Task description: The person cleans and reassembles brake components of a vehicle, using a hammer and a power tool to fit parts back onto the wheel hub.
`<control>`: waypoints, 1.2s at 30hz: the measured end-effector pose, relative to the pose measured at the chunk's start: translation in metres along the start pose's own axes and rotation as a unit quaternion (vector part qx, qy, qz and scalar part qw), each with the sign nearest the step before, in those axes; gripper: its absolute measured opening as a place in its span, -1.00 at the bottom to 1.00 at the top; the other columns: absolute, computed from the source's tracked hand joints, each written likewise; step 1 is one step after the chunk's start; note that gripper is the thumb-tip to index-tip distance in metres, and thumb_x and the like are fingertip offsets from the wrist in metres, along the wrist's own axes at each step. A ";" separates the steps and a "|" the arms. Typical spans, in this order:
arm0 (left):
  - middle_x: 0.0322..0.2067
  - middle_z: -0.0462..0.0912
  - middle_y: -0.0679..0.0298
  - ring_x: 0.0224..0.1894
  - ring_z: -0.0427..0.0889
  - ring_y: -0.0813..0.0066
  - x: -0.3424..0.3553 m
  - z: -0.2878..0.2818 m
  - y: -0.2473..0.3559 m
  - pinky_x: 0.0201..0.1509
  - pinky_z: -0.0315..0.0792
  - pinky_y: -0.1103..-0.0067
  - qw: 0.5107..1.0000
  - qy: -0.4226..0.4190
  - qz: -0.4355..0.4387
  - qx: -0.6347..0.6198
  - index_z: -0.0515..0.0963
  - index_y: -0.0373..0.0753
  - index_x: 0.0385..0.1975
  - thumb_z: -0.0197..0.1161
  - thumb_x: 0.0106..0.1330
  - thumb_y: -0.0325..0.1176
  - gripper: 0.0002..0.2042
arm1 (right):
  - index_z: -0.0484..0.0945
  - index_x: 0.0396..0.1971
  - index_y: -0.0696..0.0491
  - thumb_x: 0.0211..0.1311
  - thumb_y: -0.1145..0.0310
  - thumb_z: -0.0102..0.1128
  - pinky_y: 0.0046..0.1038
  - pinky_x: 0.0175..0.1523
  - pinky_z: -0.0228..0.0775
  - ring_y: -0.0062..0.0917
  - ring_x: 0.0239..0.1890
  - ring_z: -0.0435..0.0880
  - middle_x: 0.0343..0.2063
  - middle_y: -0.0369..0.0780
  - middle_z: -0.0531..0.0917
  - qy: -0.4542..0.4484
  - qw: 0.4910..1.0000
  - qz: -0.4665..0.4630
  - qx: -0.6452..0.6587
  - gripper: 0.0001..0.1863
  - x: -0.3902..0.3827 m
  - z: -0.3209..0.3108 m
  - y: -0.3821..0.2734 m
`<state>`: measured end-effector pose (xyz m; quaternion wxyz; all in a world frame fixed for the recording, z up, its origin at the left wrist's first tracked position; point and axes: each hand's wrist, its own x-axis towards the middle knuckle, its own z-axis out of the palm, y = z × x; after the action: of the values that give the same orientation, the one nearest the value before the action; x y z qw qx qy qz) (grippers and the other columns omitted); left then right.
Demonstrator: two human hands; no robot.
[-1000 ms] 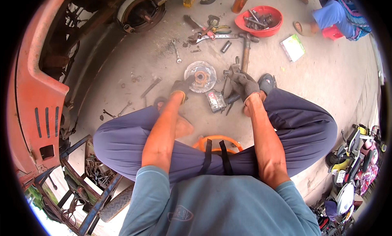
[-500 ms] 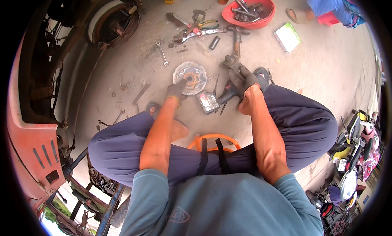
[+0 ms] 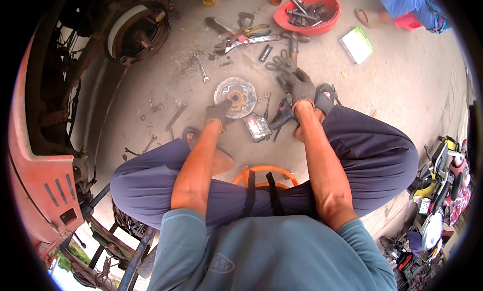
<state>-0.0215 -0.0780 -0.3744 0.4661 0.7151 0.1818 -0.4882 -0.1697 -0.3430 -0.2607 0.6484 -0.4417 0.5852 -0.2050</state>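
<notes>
My left hand (image 3: 218, 113), in a dark work glove, has its fingers closed at the near-left edge of a round grey metal disc (image 3: 245, 85) with a rusty raised centre. My right hand (image 3: 301, 85), gloved too, grips a dark metal part with rounded, holed lobes (image 3: 283, 63); its lower portion is hidden by the fingers. Just beyond that hand lies a hammer (image 3: 294, 43) with its head away from me. Between my hands, a small crumpled grey-white container (image 3: 258, 127) rests on the ground beside a dark blue power tool (image 3: 283, 114).
A red bowl (image 3: 329, 25) of metal parts stands at the far side, near an adjustable wrench (image 3: 254, 40), pliers (image 3: 259, 30) and a spanner (image 3: 201, 68). A green-white box (image 3: 356, 45) lies to the right. Red machinery (image 3: 48, 190) borders the left. Another person's blue clothing (image 3: 410, 8) shows far right.
My right hand has shifted slightly away from me and turned, bringing the lobed part into clearer view. The left hand stays at the disc.
</notes>
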 end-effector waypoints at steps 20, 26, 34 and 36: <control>-0.20 0.58 0.02 -0.12 0.63 0.02 -0.170 0.092 0.104 -0.05 0.53 0.19 0.746 0.066 0.468 0.468 0.50 -0.28 -0.10 0.48 -0.04 -0.28 -0.51 | 0.42 0.31 -0.06 0.43 -0.10 0.08 -0.12 0.33 0.30 -0.29 0.23 0.51 0.20 -0.17 0.55 -0.105 0.905 0.250 0.327 -0.41 -0.061 0.038 0.024; 0.06 0.59 -0.05 0.06 0.61 0.02 -0.216 0.084 0.106 0.13 0.50 0.23 0.580 -0.023 0.534 0.615 0.51 -0.27 0.12 0.20 0.21 -0.35 -0.56 | 0.38 0.35 -0.08 0.38 -0.39 -0.13 -0.17 0.33 0.34 -0.27 0.28 0.44 0.27 -0.22 0.48 -0.234 0.887 0.220 0.331 -0.20 -0.074 0.034 0.014; 0.13 0.56 0.09 0.13 0.57 0.22 -0.350 -0.017 0.227 0.35 0.28 0.13 0.741 -0.090 0.475 0.465 0.47 -0.18 0.23 0.05 0.47 -0.13 -0.58 | 0.48 0.11 0.14 0.36 -0.28 0.07 -0.10 -0.16 0.51 -0.51 -0.19 0.57 -0.28 -0.27 0.56 -0.229 0.969 -0.079 0.055 -0.27 -0.093 0.078 -0.081; 0.13 0.56 0.13 0.13 0.56 0.26 -0.349 -0.043 0.229 0.36 0.26 0.14 0.765 -0.110 0.489 0.404 0.42 -0.17 0.28 0.07 0.47 -0.05 -0.51 | 0.45 0.17 0.11 0.42 -0.24 -0.02 -0.15 0.01 0.51 -0.45 -0.06 0.62 -0.14 -0.23 0.62 -0.224 0.969 -0.101 -0.013 -0.31 -0.134 0.087 -0.120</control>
<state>0.0051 -0.0883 0.0441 0.3266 0.7708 -0.4591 -0.2973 -0.0886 -0.2722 -0.0920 0.7327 -0.5419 0.3804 -0.1576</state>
